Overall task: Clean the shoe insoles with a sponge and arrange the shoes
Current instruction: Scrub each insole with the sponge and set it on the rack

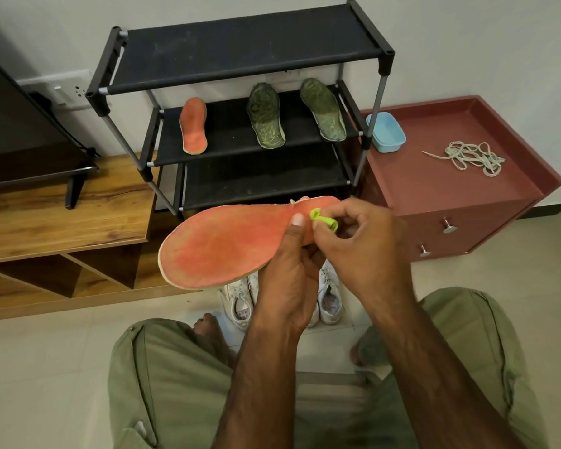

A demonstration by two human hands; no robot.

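Note:
My left hand grips an orange insole near its heel end, thumb on top, holding it flat in front of the rack. My right hand pinches a small yellow-green sponge piece against the insole's heel. A second orange insole and two dark green insoles lie on the middle shelf of the black shoe rack. White sneakers stand on the floor below my hands, partly hidden.
A red-brown drawer cabinet stands right of the rack, carrying a light blue tub and loose white laces. A wooden TV unit with a television is on the left. My knees and bare feet fill the lower frame on the tiled floor.

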